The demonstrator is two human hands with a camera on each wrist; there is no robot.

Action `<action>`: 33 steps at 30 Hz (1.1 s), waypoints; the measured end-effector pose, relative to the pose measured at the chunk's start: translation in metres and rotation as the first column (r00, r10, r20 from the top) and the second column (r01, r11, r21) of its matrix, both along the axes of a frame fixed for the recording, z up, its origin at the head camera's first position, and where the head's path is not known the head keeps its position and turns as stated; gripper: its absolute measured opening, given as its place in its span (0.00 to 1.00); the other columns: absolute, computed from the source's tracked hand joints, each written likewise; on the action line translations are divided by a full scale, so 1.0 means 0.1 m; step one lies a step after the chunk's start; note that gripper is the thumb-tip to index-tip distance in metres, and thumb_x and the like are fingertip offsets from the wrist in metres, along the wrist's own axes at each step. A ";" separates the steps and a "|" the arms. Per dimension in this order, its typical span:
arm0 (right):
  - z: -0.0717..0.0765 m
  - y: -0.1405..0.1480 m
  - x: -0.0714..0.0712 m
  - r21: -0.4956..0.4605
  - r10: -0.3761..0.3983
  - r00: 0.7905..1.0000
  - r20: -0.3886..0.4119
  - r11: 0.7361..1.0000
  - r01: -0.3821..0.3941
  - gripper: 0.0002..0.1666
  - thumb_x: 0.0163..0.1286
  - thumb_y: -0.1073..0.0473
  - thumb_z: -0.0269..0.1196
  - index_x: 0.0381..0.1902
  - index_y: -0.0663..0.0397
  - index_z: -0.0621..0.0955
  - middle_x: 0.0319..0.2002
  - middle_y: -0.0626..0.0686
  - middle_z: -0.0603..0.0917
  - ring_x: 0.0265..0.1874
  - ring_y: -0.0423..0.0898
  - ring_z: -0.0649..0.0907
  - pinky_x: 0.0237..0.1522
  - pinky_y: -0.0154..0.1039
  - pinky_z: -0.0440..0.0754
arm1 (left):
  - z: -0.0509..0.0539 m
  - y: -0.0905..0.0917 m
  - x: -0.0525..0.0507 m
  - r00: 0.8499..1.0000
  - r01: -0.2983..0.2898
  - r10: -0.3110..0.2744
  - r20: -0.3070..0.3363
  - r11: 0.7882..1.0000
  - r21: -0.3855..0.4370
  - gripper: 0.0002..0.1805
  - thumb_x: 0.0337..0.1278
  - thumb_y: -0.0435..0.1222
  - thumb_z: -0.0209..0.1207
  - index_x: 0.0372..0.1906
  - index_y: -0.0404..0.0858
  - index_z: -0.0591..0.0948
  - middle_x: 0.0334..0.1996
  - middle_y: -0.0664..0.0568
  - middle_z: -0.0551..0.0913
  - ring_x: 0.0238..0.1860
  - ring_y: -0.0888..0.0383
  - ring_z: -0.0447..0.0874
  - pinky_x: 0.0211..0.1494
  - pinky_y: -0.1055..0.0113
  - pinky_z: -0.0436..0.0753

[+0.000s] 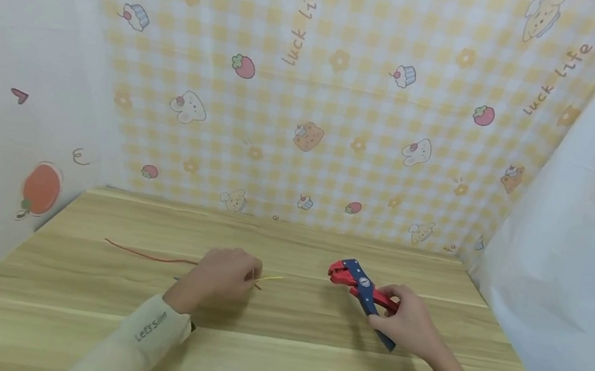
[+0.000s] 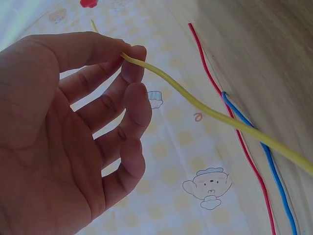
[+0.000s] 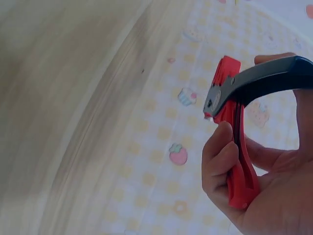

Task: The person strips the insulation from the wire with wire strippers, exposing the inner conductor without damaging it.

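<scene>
1. Left hand: thumb and forefinger pinch the yellow wire, the other fingers loosely bent, a little left of the middle of the surface.
2. Right hand: grips the red-and-navy hand tool by its handles, between the surface's middle and its right edge; the tool's head points toward the far edge.
3. Red wire: lies by the left hand, one end reaching toward the far left corner.
4. Blue wire: lies alongside, its end at the red wire.
5. Checked cloth: hangs along the far edge.
</scene>
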State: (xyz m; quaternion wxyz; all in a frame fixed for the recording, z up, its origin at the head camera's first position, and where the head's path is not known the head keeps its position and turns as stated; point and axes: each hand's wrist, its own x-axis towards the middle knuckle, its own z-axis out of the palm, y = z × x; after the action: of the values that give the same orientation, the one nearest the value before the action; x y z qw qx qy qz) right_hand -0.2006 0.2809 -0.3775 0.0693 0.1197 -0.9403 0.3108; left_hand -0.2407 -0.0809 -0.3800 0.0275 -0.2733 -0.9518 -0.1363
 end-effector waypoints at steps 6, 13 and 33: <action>0.01 -0.15 0.02 -0.020 -0.018 0.999 -0.042 1.000 0.017 0.27 0.50 0.61 0.73 0.49 0.65 0.80 0.32 0.57 0.77 0.20 0.42 0.73 0.19 0.34 0.69 | 0.01 0.02 0.01 1.000 0.010 -0.010 0.017 1.000 0.019 0.08 0.60 0.32 0.56 0.37 0.45 0.86 0.32 0.60 0.85 0.27 0.63 0.76 0.27 0.64 0.74; 0.00 -0.24 0.04 -0.037 0.000 0.998 -0.064 0.999 -0.003 0.27 0.50 0.62 0.74 0.48 0.64 0.80 0.34 0.58 0.77 0.23 0.43 0.74 0.20 0.34 0.71 | 0.02 0.06 0.03 0.999 0.027 -0.027 0.018 0.999 0.033 0.08 0.62 0.34 0.57 0.39 0.45 0.85 0.35 0.59 0.87 0.34 0.60 0.83 0.29 0.63 0.77; 0.03 -0.38 0.05 -0.075 0.045 0.999 -0.030 0.996 -0.047 0.26 0.51 0.62 0.73 0.48 0.63 0.79 0.30 0.54 0.80 0.25 0.43 0.75 0.23 0.34 0.72 | 0.04 0.13 0.04 0.999 0.013 -0.008 -0.045 0.994 0.105 0.07 0.66 0.39 0.57 0.42 0.46 0.85 0.34 0.64 0.85 0.31 0.63 0.80 0.26 0.64 0.74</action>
State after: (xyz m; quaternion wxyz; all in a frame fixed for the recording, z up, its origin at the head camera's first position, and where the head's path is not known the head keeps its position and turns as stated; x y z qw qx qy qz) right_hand -0.1954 0.2428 -0.3743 0.0798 0.1429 -0.9239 0.3458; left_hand -0.2371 -0.0676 -0.3755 0.0623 -0.2794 -0.9410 -0.1805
